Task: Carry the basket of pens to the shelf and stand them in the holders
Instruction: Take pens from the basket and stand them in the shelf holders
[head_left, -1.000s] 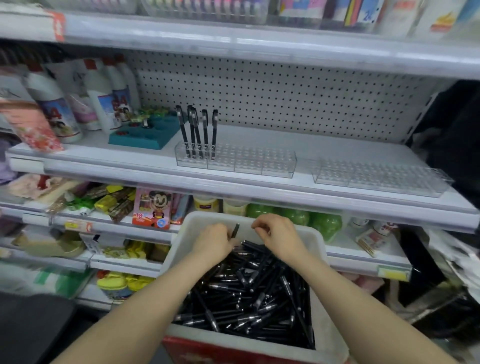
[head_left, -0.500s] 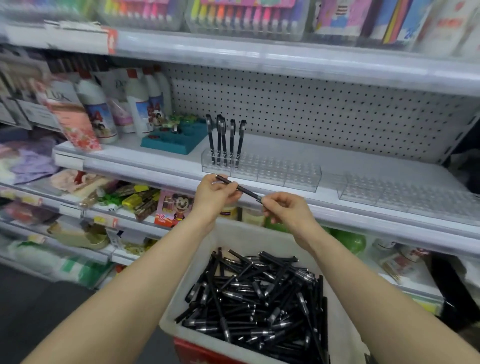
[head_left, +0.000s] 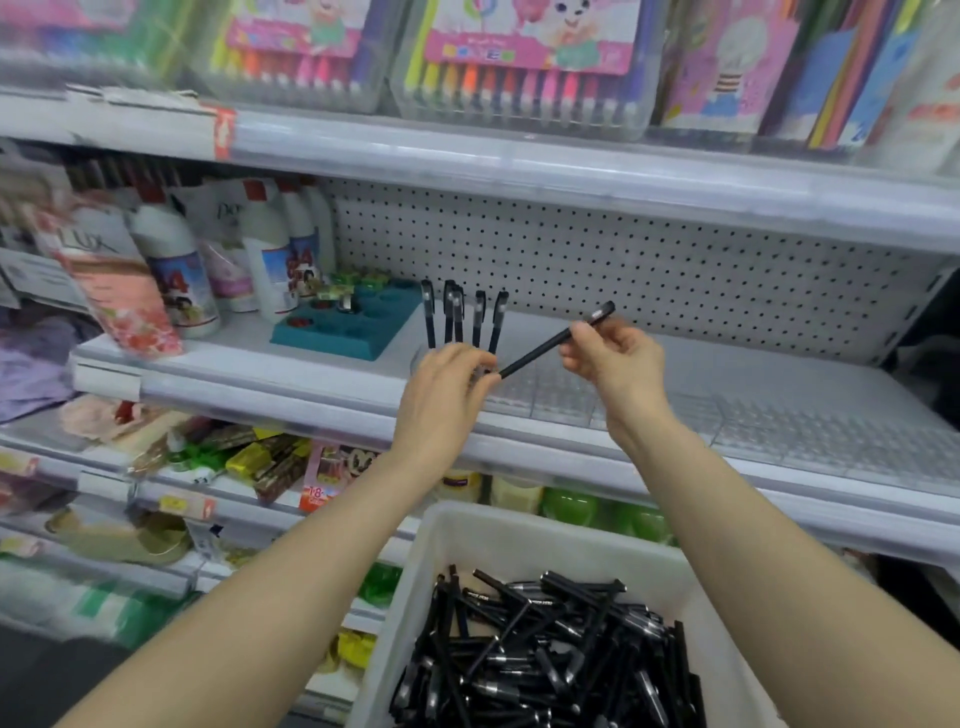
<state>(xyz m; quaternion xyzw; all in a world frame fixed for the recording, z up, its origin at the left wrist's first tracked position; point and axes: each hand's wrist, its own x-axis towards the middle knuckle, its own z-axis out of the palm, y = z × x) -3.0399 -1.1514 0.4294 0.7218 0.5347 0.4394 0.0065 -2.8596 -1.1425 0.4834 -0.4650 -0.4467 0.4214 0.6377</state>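
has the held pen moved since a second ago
Yes: the pen has risen from the white basket up to the clear holder, beside the standing pens.

A white shelf (head_left: 779, 374) crosses mid frame. On it, from the left: a pink pouch (head_left: 124, 291), white bottles (head_left: 176, 270), a teal tray (head_left: 348, 327), a clear left holder (head_left: 540, 387) with five upright pens (head_left: 457, 317), and a clear right holder (head_left: 831, 436).

We saw shop aisle: tiered white shelves (head_left: 260, 395) with price tags (head_left: 179, 503) on front rails, pegboard back panel (head_left: 675, 270), boxed marker sets (head_left: 519, 57) above, white bottles (head_left: 174, 270), Lux pouch (head_left: 114, 280), packaged goods (head_left: 270, 462) below.
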